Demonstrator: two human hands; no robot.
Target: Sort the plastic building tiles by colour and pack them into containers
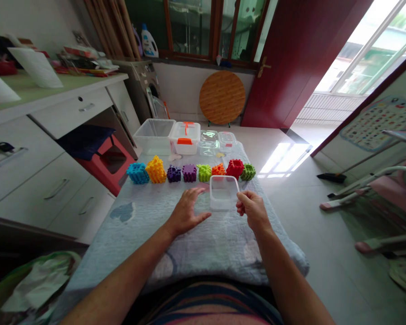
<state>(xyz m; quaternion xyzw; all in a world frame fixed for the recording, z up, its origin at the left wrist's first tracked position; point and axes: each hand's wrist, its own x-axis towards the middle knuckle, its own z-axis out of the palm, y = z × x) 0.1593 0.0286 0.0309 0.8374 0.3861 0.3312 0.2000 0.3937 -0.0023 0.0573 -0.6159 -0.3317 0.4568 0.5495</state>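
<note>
A small clear plastic container (223,205) without a lid is in front of me, and my right hand (252,207) pinches its right edge. To the left of it my left hand (189,210) is spread, thumb and fingers apart, holding nothing. Beyond the container runs a row of stacked coloured plastic blocks: light blue (138,173), yellow (156,169), dark blue (173,174), purple (190,173), lime green (204,173), orange (218,169), red (235,169) and dark green (248,172).
Behind the blocks stand a large clear bin (152,146), a lidded box with orange clips (186,146) and two smaller clear containers (209,142). A quilted cloth (135,243) covers the table. A red stool (113,167) stands at the left, a pink-and-white chair (389,194) at the right.
</note>
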